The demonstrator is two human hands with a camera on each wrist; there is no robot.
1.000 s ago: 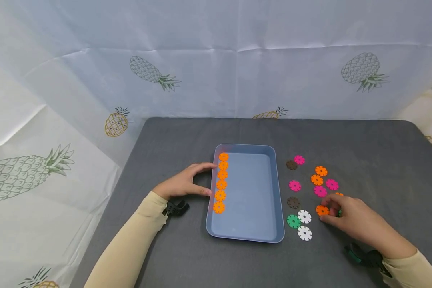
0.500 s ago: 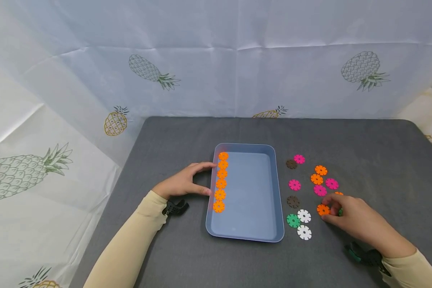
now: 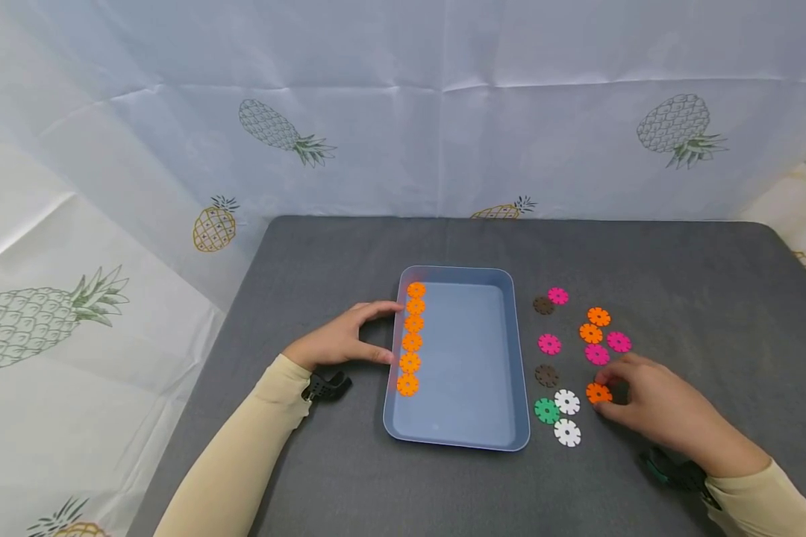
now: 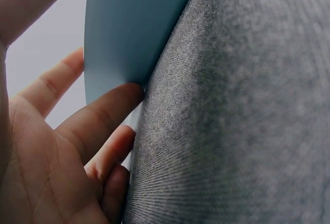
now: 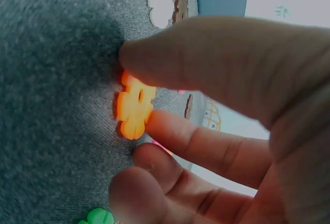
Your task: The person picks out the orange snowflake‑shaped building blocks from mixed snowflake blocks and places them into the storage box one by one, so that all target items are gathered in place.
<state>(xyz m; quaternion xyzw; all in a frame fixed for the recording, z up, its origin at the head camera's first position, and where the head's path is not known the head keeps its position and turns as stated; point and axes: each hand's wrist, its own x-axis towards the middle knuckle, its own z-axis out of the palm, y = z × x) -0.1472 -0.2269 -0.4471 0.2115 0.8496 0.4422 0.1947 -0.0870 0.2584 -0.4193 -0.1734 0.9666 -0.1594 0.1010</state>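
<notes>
My right hand (image 3: pixel 665 406) pinches an orange notched disc (image 3: pixel 599 393) between thumb and index finger, close over the grey cloth. In the right wrist view the thumb covers the upper end of the orange disc (image 5: pixel 135 105), and the index fingertip meets its other edge. On the far side of the table my left hand (image 3: pixel 342 337) rests against the left wall of a blue-grey tray (image 3: pixel 457 440), thumb and index finger spread. The left wrist view has its fingertips along the tray's outer wall (image 4: pixel 131 33). A column of several orange discs (image 3: pixel 412 342) lies inside the tray's left edge.
Right of the tray lie loose pink (image 3: pixel 549 344), brown (image 3: pixel 547 375), white (image 3: pixel 567 432), green (image 3: pixel 547 411) and more orange discs (image 3: pixel 598 317). A green disc (image 5: pixel 98 217) sits beneath the right hand. A pineapple-print cloth (image 3: pixel 389 149) hangs behind the table.
The right hand has shifted slightly left with the orange disc. Its fingers now hide the green disc and another orange disc seen beside it before. The left hand has stayed at the tray.
</notes>
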